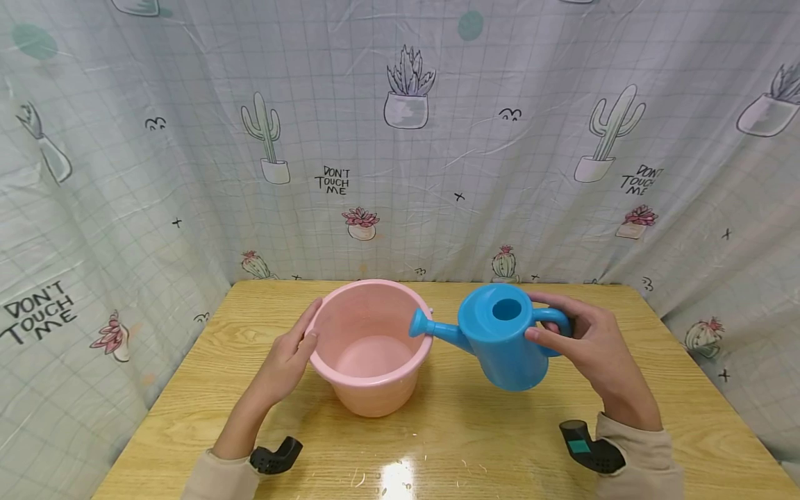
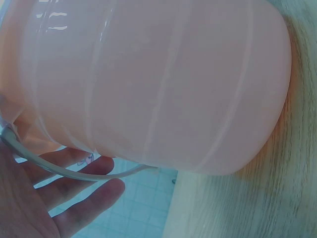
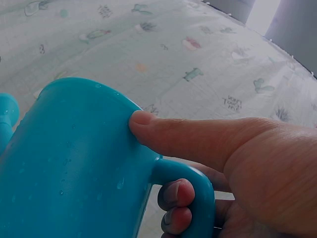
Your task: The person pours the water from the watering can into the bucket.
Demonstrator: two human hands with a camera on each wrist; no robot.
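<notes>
Pouring step: at frame centre the right hand [image 1: 594, 347] has its grip wrapped round the handle of the can [image 1: 503, 337], spout at the bucket [image 1: 369, 347] rim. The left hand [image 1: 290, 357], fingers straight, steadies the bucket on the tabletop [image 1: 469, 430]. Next, I judge, it needs more tilt.

From the left wrist view the pink bucket [image 2: 163, 84] is filling the picture, its rim and left side running off the edges, and the left hand [image 2: 44, 198] is being cut off at the lower corner. In the right wrist view the blue watering can [image 3: 69, 163] is showing only part of its body and handle, its spout mostly lost past the left edge. The right hand [image 1: 594, 344] is covering part of the can's handle in the head view.
</notes>
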